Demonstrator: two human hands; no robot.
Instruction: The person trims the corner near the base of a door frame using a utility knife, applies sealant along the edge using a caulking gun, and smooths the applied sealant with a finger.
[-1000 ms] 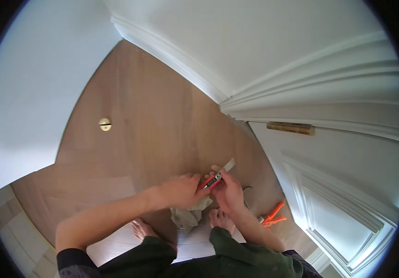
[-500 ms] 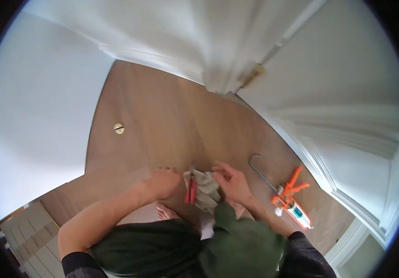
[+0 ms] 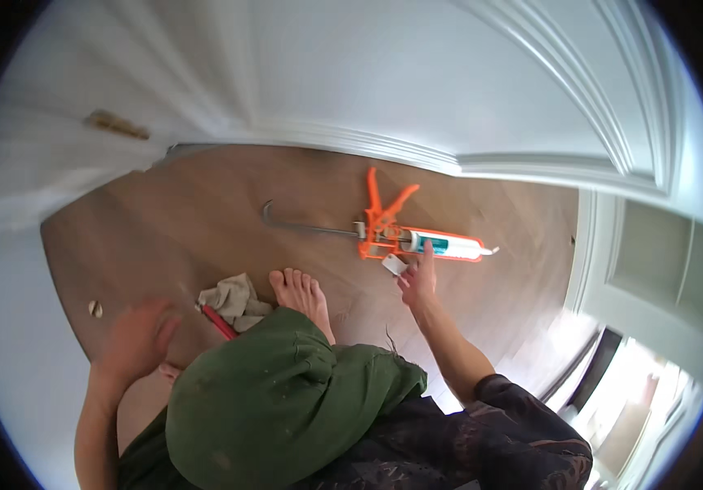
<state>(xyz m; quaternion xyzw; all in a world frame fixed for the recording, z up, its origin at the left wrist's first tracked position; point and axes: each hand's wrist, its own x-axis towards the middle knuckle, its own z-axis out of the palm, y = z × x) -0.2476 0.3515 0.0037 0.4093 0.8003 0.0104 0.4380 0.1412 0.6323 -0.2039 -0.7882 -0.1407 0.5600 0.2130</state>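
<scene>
The orange caulking gun (image 3: 382,227) lies on the floor just beyond the right hand (image 3: 419,283), its long axis running left to right, nozzle rightward. That hand is clearly nearer; its index finger reaches over the cartridge, whether touching I can't tell. The left hand (image 3: 135,339), well apart, is too blurred to read its fingers. A small white piece (image 3: 394,264) meets the right fingertips; whether they pinch it, I can't say.
</scene>
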